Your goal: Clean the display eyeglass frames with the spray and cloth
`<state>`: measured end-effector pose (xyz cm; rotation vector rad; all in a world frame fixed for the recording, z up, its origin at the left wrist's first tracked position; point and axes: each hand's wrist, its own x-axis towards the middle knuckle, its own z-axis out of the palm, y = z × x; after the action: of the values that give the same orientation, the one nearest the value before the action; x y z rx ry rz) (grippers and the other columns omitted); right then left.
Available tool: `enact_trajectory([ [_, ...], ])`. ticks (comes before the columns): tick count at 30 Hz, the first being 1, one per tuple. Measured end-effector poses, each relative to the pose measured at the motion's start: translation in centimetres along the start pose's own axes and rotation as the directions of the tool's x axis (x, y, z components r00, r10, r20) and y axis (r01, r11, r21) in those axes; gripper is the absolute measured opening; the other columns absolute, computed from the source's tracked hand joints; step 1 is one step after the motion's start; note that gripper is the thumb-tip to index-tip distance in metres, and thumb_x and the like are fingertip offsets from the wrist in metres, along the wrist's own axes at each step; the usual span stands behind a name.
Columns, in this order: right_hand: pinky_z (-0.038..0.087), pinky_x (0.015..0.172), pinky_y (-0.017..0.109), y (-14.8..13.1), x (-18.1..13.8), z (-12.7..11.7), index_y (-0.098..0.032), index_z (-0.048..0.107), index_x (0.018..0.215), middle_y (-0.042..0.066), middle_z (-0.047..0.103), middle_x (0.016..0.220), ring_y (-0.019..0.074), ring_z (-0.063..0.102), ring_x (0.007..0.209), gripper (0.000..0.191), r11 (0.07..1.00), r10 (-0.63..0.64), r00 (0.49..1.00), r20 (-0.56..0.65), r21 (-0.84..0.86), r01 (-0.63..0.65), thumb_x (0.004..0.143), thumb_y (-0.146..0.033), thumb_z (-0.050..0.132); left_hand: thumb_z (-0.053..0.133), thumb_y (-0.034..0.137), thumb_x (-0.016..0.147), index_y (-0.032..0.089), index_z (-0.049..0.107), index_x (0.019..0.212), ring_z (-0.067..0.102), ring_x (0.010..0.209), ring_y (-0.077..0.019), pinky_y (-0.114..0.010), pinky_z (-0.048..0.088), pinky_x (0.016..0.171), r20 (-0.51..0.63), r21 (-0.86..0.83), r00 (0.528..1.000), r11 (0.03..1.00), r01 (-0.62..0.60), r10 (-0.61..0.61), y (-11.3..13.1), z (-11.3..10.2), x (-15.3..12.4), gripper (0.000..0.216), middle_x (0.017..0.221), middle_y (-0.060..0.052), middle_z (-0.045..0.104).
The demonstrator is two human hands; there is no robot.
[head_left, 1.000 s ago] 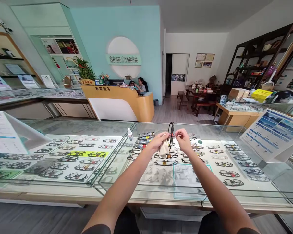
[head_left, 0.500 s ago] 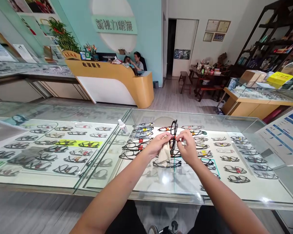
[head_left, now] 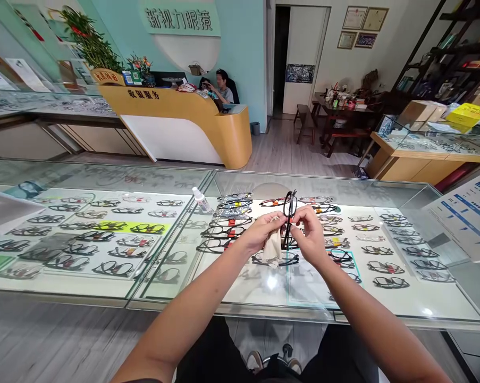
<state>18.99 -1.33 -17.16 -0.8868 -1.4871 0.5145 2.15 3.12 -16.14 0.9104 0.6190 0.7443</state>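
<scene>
A pair of black-framed eyeglasses is held up on edge between my hands, above the glass display case. My left hand is closed on a beige cleaning cloth, which hangs below the fingers, and its fingertips meet the frame's left side. From the other side, my right hand pinches the eyeglasses near a small red tag at their middle. Just under the cloth lies another dark pair of glasses. The fingers partly cover the frame.
Rows of eyeglasses fill the display case. A white spray bottle stands on the left, and a printed sheet is at the right. Beyond are a wooden counter with people seated behind it, and a dark table with benches.
My right hand has closed in on the eyeglasses and now pinches them near the middle. The frame has turned slightly. The camera view has tilted down a little.
</scene>
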Motion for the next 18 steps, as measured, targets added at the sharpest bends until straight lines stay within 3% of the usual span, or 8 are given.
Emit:
enact_trajectory([
  [9,0.044,0.078,0.038,0.18,-0.23,0.04,-0.025,0.059,0.094,0.004,0.056,0.096,0.0225,0.052,0.088,0.007,0.998,0.019,1.000,-0.008,0.060,-0.019,0.092,-0.023,0.066,0.097,0.058,0.069,0.017,0.061,0.084,0.045,0.057,-0.0083,-0.024,0.029,0.056,-0.007,0.036,1.000,0.999,-0.018,0.018,-0.12,0.16,-0.07,0.057,0.067,0.004,0.056],
  [18,0.047,0.078,0.038,-0.14,-0.09,0.26,-0.026,0.058,0.087,0.003,0.055,0.092,0.0218,0.055,0.086,0.015,0.995,0.078,0.996,-0.033,0.063,-0.076,0.091,-0.027,0.073,0.097,0.058,0.070,0.018,0.060,0.088,0.045,0.060,-0.0091,-0.023,0.031,0.060,-0.032,0.073,0.999,0.997,-0.032,0.035,-0.48,-0.22,0.24,0.057,0.071,0.004,0.055],
])
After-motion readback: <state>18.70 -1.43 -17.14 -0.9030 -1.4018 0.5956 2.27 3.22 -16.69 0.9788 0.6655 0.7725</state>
